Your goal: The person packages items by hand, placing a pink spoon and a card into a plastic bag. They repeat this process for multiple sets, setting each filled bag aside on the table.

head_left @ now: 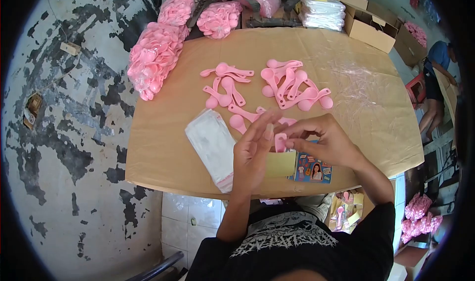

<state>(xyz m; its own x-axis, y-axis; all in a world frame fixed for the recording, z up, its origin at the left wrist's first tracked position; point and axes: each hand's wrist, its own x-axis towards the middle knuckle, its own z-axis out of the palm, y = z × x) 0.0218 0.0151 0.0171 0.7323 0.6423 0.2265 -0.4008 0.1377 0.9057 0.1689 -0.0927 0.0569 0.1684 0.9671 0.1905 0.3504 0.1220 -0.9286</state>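
My right hand (324,140) pinches a small pink spoon (280,143), its holed handle end showing between my two hands. My left hand (255,150) is raised beside it, slightly blurred, with its fingers stretched up. Below the hands lie a yellowish card (280,165) and a blue printed card (313,169). A stack of clear plastic bags (210,145) rests left of my left hand. Loose pink spoons lie beyond the hands, in a left group (226,85) and a right group (297,85), with a few more (238,122) close behind my fingers.
Bagged pink spoons (156,55) sit at the table's (163,147) back left. Plastic packs (321,12) and an open cardboard box (371,31) stand at the back right. A box of spoons (346,211) is below the front edge. Another person (438,68) sits at far right.
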